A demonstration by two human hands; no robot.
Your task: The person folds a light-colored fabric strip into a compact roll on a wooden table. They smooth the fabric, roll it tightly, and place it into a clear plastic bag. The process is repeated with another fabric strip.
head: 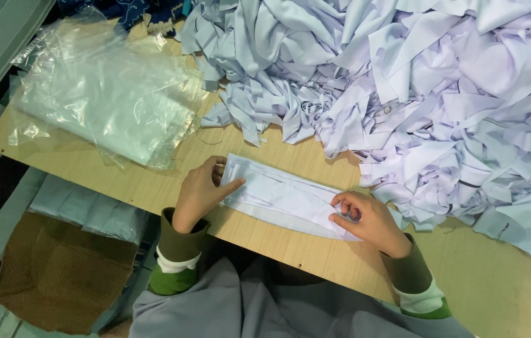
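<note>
Head view: a folded piece of pale lilac-white cloth (284,197) lies flat near the middle of the frame, on a light wooden table (290,244), running slantwise from centre left down toward centre right. The left hand (201,191) rests on the cloth's left end, fingers curled over the edge and the forefinger stretched out flat along the fabric, pressing it down. The right hand (368,220) sits on the cloth's right end, fingers bent and pressed together, pinching a fold of the fabric at its tip. Both wrists show olive cuffs over white and green sleeve layers.

Filling the upper right of the frame is a large heap of loose pale blue and lilac fabric pieces (415,81), tumbled over one another; its lower edge comes just beside the right hand. At the upper left lies a stack of clear plastic bags (109,94), crinkled, well apart from the folded cloth. At the lower left, below the table edge, a brown woven sack (59,275) is visible with pale folded cloth beside it.
</note>
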